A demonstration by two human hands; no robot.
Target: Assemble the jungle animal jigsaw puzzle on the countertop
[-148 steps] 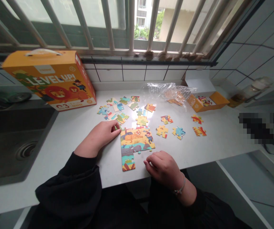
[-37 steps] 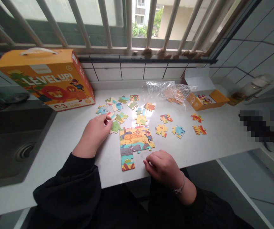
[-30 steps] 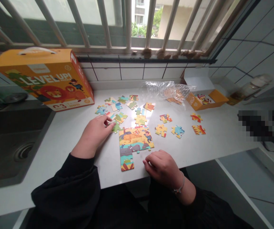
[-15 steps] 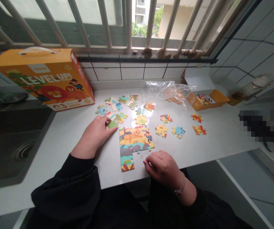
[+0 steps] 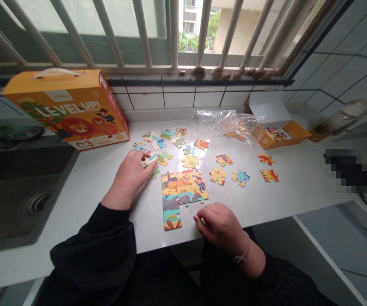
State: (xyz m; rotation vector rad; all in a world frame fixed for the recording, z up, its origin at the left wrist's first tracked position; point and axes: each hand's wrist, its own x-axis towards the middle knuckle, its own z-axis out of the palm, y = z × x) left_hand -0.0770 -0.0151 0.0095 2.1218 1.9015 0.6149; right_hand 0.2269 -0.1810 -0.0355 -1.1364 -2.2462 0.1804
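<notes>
My left hand [image 5: 132, 172] hovers at the left of the loose puzzle pieces, thumb and index finger apart. Its thumb partly covers a green piece [image 5: 155, 171], and a pale piece [image 5: 150, 158] shows between thumb and forefinger. Just right of that hand lies a partly joined puzzle [image 5: 183, 185] with a leopard, a hippo and a crocodile; its lower right part has a gap. My right hand [image 5: 217, 223] rests loosely curled at the counter's front, close to that gap, with nothing visible in it. A yellow piece [image 5: 190, 161] lies above the joined part.
Other loose pieces, such as a blue one [image 5: 241, 177] and a striped one [image 5: 269, 175], lie to the right. Behind are a clear plastic bag [image 5: 217, 120] and a small open orange box [image 5: 293, 131]. A large orange box [image 5: 75, 110] stands beside the sink [image 5: 27, 191].
My left hand has shifted slightly upward off the green piece, uncovering more of the pale piece. The right hand keeps its place. The whole view has moved slightly.
</notes>
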